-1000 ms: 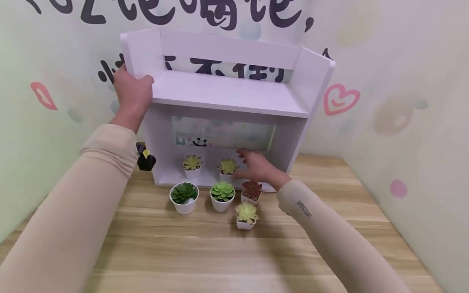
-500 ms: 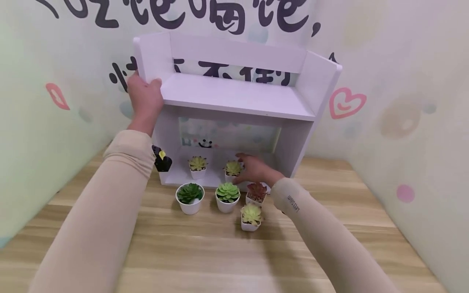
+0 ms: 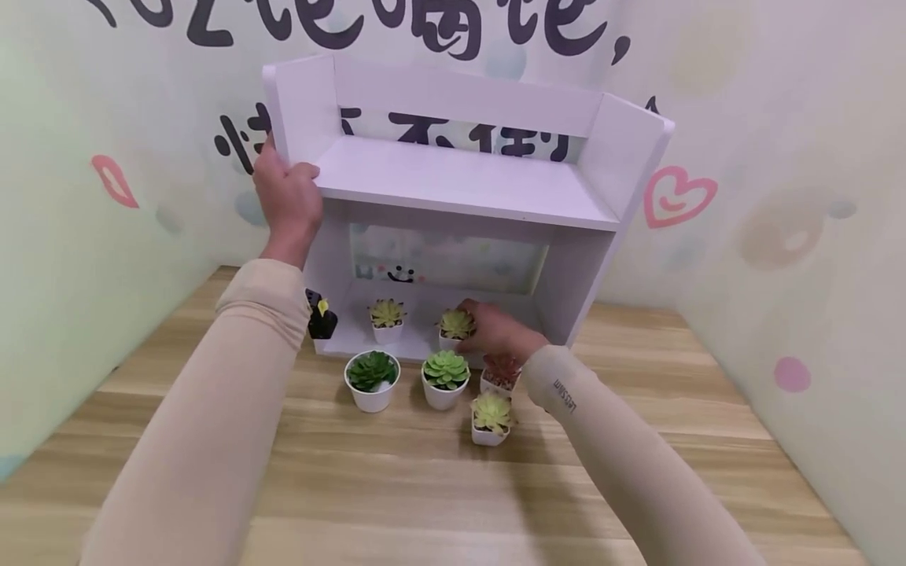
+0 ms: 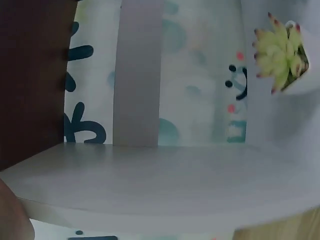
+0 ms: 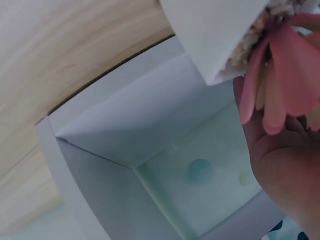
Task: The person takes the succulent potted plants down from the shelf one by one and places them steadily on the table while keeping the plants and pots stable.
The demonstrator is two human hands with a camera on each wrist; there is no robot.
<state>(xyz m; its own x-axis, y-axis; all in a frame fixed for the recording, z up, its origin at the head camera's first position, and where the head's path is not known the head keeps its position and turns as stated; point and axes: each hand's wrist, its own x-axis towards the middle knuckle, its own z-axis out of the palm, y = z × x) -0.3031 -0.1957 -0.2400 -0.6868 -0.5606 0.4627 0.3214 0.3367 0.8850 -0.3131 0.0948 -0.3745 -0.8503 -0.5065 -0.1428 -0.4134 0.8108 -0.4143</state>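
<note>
My left hand (image 3: 289, 196) grips the left side panel of the white shelf unit (image 3: 453, 177), thumb at the upper board's front corner. In the left wrist view only a bit of that hand (image 4: 12, 217) shows at the shelf's edge. On the lower board, my right hand (image 3: 499, 328) holds a yellow-green potted succulent (image 3: 456, 324), with fingers behind the plant and thumb in front of its small white pot. Left of it stands a similar succulent (image 3: 387, 314). A reddish potted succulent (image 5: 287, 75) covers the fingertips in the right wrist view.
Before the shelf on the wooden table (image 3: 396, 487) stand a dark green succulent (image 3: 371, 377), a bright green one (image 3: 446, 373) and a pale yellow one (image 3: 491, 417). A black pot with a yellow piece (image 3: 323, 318) stands at the shelf's left. Walls rise behind and both sides.
The right hand's fingers have come in around the yellow-green succulent's pot. The head view has swung a little, shifting everything rightward in the picture. The left hand keeps its place on the side panel.
</note>
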